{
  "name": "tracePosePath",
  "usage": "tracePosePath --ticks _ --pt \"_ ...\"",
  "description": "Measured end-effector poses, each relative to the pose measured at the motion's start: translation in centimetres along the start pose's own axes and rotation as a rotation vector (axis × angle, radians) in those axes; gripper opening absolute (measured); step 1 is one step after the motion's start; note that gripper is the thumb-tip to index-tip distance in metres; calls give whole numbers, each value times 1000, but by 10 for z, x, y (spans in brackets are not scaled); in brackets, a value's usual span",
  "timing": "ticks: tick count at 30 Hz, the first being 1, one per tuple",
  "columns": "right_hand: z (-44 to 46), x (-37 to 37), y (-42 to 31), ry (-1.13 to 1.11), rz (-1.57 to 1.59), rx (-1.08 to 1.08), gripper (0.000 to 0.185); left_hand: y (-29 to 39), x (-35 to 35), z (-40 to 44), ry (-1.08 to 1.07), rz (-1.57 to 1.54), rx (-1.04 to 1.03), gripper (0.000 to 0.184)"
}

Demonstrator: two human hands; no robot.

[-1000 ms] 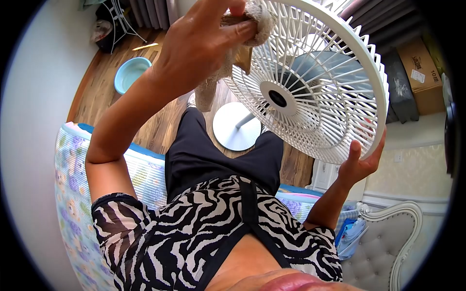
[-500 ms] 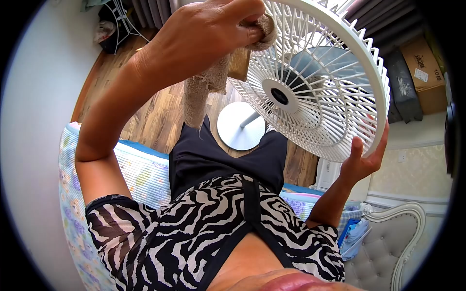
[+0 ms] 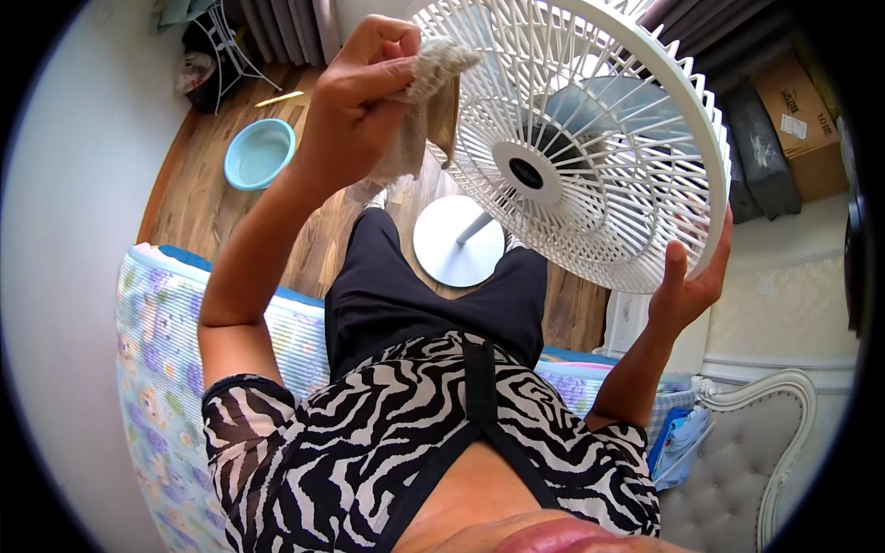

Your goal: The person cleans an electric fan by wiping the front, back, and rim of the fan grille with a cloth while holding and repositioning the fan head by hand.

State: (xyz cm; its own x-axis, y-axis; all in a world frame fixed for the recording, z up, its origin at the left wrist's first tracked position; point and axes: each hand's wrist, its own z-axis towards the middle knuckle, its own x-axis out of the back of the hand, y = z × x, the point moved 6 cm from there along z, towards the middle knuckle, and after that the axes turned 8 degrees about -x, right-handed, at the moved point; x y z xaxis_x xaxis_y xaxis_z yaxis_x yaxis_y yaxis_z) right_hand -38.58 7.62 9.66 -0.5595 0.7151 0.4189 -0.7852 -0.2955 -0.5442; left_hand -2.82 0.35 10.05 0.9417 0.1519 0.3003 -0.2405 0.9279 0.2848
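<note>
My left hand (image 3: pixel 359 101) is closed on a beige terry cloth (image 3: pixel 441 66), which hangs down beside the left edge of a white fan (image 3: pixel 590 157). A flat brown piece (image 3: pixel 446 122) shows next to the cloth; whether it belongs to it I cannot tell. The fan's round grille is tilted, with pale blue blades behind its spokes and a dark centre badge. My right hand (image 3: pixel 690 288) grips the grille's lower right rim, thumb in front and fingers partly hidden behind. Between my legs, the fan's round white base (image 3: pixel 442 253) rests on the floor.
A light blue basin (image 3: pixel 260 155) stands on the wooden floor at left. I sit on a bed with a flowered quilt (image 3: pixel 166 369). Cardboard box (image 3: pixel 797 120) and grey case (image 3: pixel 765 152) lie at upper right, a tufted headboard (image 3: pixel 728 479) at lower right.
My left hand has drawn left with the cloth, and its grip has turned. The basin, hidden behind my arm before, now shows. The grille has shifted slightly left; my right hand stays on its rim.
</note>
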Motion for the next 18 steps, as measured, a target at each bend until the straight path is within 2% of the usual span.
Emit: tracePosePath --ticks 2,3,6,11,13,16,18 --pt "-2 -2 -5 -24 21 27 77 -16 -6 -25 201 -320 310 23" --pt "-2 -2 -4 -28 30 30 77 -25 -13 -43 320 -493 535 20" --pt "-2 -3 -7 -49 13 4 78 -23 -36 -62 451 -860 768 19" --pt "-8 -4 -11 -76 119 11 78 -9 -60 -70 560 -1186 839 22" --pt "-10 -5 -15 -67 142 51 75 -7 -65 -73 524 -1231 849 23" --pt "-14 0 -19 73 155 123 73 -6 -72 -80 503 -1258 865 24" --pt "-18 14 -33 203 -16 359 60 -4 -75 -81 492 -1271 868 24"
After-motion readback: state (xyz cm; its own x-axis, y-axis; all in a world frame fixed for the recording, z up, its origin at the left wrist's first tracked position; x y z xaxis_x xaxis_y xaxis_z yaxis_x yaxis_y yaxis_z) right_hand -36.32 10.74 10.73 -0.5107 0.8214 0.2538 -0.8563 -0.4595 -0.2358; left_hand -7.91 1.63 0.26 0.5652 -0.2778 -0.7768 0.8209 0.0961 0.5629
